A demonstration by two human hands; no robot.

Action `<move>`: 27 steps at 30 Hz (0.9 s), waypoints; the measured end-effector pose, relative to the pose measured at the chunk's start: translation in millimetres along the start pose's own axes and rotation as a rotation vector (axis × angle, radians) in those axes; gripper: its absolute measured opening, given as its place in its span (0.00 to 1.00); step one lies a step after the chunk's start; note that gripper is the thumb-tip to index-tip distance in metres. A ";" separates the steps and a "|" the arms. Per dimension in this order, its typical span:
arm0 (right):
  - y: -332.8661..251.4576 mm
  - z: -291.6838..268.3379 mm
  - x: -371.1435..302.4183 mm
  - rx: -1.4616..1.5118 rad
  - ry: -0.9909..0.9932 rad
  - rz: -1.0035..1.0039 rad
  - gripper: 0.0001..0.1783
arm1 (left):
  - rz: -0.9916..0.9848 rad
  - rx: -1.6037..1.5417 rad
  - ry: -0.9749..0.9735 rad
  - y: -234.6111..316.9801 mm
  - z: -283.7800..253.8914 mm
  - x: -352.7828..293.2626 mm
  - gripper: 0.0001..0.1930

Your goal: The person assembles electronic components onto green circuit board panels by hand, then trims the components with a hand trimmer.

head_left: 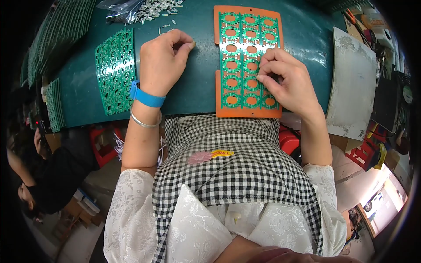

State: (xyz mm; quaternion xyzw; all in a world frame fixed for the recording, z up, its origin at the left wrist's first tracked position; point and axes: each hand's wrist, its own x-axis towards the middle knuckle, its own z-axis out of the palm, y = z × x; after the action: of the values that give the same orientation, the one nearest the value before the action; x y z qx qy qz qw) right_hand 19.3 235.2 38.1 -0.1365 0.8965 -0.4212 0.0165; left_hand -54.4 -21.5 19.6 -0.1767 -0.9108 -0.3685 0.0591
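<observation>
A green circuit board panel [241, 65] with rows of oval cut-outs lies on an orange carrier plate [248, 113] in front of me. My right hand [287, 79] is over the panel's right side, thumb and fingers drawn into a pinch close to its surface; whatever is between the tips is too small to name. Left of the panel, my left hand [163, 59] hovers above the green table, thumb and forefinger pressed together. Anything held there is hidden. Just beyond it lie a few loose small white parts [165, 26], near a heap of the same parts [157, 9].
Another green circuit board panel [116, 70] lies left of my left hand. Stacked panels [59, 39] stand at the far left, with a smaller stack [54, 105] nearer. A clear plastic bag [120, 11] is by the heap. At the right is a grey board [353, 83]. A person [52, 171] sits at lower left.
</observation>
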 end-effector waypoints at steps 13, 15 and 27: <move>0.4 6.4 1.3 -0.132 0.031 -0.140 0.05 | -0.041 -0.106 -0.029 14.2 5.6 -13.5 0.04; 1.0 7.0 0.3 -0.143 0.025 -0.119 0.05 | -0.056 -0.138 -0.028 17.1 5.6 -14.5 0.04; 3.5 7.3 2.3 -0.167 -0.029 -0.231 0.08 | -0.252 -0.723 -0.152 34.3 6.2 -24.1 0.06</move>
State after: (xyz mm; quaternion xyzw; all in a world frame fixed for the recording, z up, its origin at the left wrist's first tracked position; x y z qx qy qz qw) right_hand 17.4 231.3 31.0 -0.2457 0.9065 -0.3420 -0.0305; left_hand -19.3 -1.0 31.7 -0.0999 -0.7386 -0.6558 -0.1203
